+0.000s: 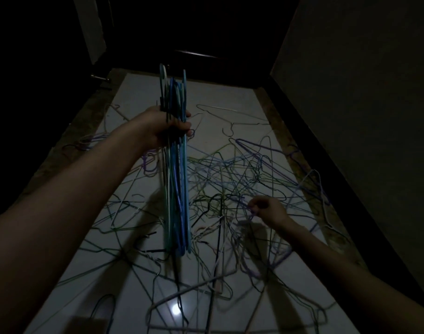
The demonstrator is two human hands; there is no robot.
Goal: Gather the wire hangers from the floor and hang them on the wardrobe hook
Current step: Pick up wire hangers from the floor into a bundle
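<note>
Left grip clutches hanger bundle; floor tangled.

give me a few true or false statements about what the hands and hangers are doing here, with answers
1. The left hand grips a bundle of hangers held upright above the floor. True.
2. The right hand is flat on the floor, touching nothing. False: its fingers pinch a purple wire hanger in the pile.
3. The floor has been cleared of hangers. False: many loose hangers lie tangled across it.
4. The bundle in the left hand is mostly blue and teal. True.
5. The bundle already hangs on a wardrobe hook. False: it is in the left hand, and no hook shows in this dark view.
</note>
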